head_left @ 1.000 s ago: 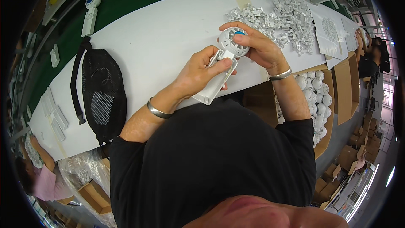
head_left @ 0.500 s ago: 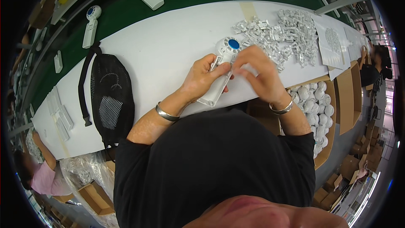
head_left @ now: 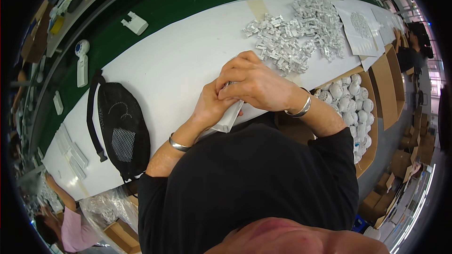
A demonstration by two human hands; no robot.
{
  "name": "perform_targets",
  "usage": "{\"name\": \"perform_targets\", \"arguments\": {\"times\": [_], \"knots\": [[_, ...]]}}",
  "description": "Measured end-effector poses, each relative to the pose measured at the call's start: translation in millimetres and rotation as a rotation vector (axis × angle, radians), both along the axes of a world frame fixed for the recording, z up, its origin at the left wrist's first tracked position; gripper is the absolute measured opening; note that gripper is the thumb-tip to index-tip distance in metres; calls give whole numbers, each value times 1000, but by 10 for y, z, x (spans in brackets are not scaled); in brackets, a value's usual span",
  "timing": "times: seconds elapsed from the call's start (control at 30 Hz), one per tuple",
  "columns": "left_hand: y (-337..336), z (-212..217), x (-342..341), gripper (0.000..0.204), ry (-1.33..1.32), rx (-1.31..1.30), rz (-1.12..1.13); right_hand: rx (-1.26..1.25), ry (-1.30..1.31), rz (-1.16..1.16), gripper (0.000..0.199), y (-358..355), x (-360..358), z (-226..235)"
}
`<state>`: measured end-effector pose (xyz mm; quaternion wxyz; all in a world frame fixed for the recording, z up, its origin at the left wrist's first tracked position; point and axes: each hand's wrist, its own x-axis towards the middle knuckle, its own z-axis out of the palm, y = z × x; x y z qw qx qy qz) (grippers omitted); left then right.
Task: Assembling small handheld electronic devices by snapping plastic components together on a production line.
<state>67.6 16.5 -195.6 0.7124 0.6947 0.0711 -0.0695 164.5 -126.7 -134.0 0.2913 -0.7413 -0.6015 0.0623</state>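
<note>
Fingers (head_left: 238, 74) of both hands gather around a white casing (head_left: 229, 118) at the near edge of a white table (head_left: 188, 51)

Broad and smooth, the table curves across the view, bent by the lens, with a dark green strip (head_left: 165, 7) along its far side. The casing is close to the wearer's black shirt (head_left: 245, 178); if the grip loosened there, it could well slip off the edge.

To the right, a brown cardboard box (head_left: 370, 159) holds many white round heads (head_left: 348, 106), ball-shaped and slotted; packed loosely, they might scuff one another. On the left lies a limp black mesh bag (head_left: 123, 127), well apart from the hands.

The left hand (head_left: 210, 105) is clamped around the casing, a long, narrow piece that looks like hard plastic. The right hand (head_left: 259, 86) arches over its upper end, fingers bunched together; whether they pinch anything is hidden, so I cannot tell. Pressing off-centre could tilt the casing or strain the plastic.

Each wrist wears a shiny, rounded metal bracelet (head_left: 177, 145).

Smallest are the angular, whitish pieces (head_left: 282, 42) heaped beyond the right hand; a careless sweep could scatter them.
</note>
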Motion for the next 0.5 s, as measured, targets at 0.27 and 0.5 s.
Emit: {"name": "perform_targets", "arguments": {"times": [0.27,0.5], "knots": [[9,89,-81,21,200,-320,-117,-111,43,161,11,-15,87,-9],[9,30,-91,20,188,-360,-132,122,66,-3,6,12,-10,-213]]}}
